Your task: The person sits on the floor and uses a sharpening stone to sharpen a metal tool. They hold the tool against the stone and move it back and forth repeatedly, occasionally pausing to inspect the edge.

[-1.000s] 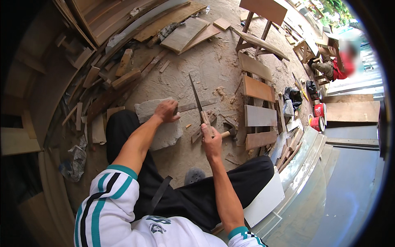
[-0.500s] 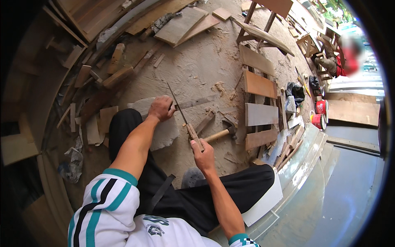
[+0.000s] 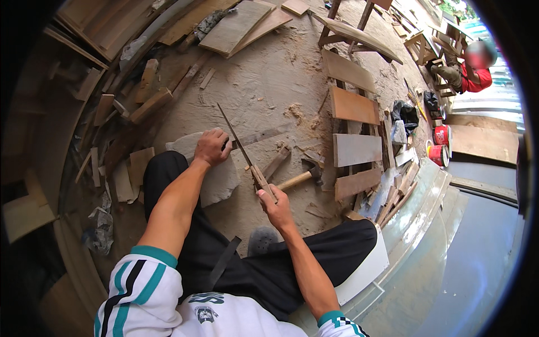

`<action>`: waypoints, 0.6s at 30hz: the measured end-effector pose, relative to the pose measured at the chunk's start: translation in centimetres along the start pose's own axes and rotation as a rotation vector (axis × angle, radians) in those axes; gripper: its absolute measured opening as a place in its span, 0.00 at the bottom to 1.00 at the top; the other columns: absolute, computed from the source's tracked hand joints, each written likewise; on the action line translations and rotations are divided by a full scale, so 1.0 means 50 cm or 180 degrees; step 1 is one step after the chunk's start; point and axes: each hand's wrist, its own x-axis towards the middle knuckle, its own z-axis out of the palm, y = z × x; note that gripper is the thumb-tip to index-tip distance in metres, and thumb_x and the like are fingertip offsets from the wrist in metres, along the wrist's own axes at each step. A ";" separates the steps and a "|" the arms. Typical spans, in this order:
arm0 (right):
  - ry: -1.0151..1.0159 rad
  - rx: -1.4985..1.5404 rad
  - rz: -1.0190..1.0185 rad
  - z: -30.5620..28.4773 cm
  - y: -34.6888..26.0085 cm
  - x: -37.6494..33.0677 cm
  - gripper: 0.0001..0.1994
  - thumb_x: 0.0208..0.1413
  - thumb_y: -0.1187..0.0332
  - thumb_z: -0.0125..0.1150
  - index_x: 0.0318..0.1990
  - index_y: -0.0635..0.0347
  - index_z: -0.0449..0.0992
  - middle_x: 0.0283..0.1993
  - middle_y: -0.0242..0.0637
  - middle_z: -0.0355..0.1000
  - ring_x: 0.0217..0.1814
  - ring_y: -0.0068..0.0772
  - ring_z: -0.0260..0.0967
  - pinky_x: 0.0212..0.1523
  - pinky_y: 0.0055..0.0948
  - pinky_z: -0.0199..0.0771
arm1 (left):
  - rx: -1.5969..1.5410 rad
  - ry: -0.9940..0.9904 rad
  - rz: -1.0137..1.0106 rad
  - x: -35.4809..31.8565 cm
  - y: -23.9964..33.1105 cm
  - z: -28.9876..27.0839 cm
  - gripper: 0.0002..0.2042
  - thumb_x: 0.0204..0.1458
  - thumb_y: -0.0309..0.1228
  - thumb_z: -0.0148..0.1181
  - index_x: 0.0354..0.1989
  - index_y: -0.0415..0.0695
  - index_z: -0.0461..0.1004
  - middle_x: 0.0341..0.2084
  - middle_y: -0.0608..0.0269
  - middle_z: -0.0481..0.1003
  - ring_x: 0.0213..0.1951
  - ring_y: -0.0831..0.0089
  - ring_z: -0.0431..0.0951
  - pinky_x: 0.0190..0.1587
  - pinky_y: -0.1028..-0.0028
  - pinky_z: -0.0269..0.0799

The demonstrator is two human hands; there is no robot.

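My left hand point(image 3: 212, 147) is closed over the end of a narrow grey-brown wooden strip point(image 3: 264, 135), at the edge of a pale flat stone slab point(image 3: 216, 182). My right hand point(image 3: 275, 205) grips the wooden handle of a handsaw point(image 3: 235, 132), whose long thin dark blade appears nearly edge-on. That blade crosses the strip just right of my left hand; whether its teeth touch the wood I cannot tell. Close to the saw handle lie a short wooden offcut point(image 3: 277, 163) and a hammer point(image 3: 295, 180) with a pale wooden handle.
Several boards point(image 3: 357, 150) lie in a row on the right. Red paint cans point(image 3: 437, 155) and a black plastic bag point(image 3: 405, 114) stand beyond them. Scrap wood point(image 3: 151, 105) heaps at the left. A person in red point(image 3: 476, 78) sits at the far right.
My right hand and the saw have shifted slightly forward, away from me. My left hand stays on the strip. The view has moved a little.
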 end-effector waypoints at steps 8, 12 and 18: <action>0.0368 -0.0831 -0.0745 0.039 -0.076 -0.024 0.15 0.58 0.60 0.60 0.32 0.68 0.72 0.23 0.52 0.69 0.24 0.47 0.70 0.29 0.39 0.67 | 0.0415 -0.0073 -0.0306 -0.004 0.027 -0.002 0.10 0.45 0.39 0.59 0.33 0.49 0.76 0.34 0.63 0.73 0.45 0.66 0.71 0.49 0.64 0.61; 0.0322 -0.0764 -0.0534 0.046 -0.065 -0.030 0.14 0.58 0.62 0.60 0.31 0.67 0.71 0.22 0.53 0.69 0.24 0.50 0.71 0.28 0.40 0.67 | 0.0348 0.0014 -0.0336 -0.001 0.019 0.008 0.11 0.44 0.38 0.59 0.34 0.48 0.76 0.34 0.63 0.72 0.45 0.66 0.71 0.49 0.65 0.61; 0.0329 -0.0628 -0.0421 0.028 -0.081 -0.055 0.16 0.58 0.61 0.59 0.29 0.67 0.69 0.19 0.45 0.62 0.20 0.33 0.59 0.25 0.33 0.62 | 0.0307 0.0016 -0.0401 0.007 0.022 0.008 0.11 0.43 0.37 0.59 0.34 0.46 0.76 0.34 0.62 0.73 0.44 0.65 0.72 0.48 0.65 0.61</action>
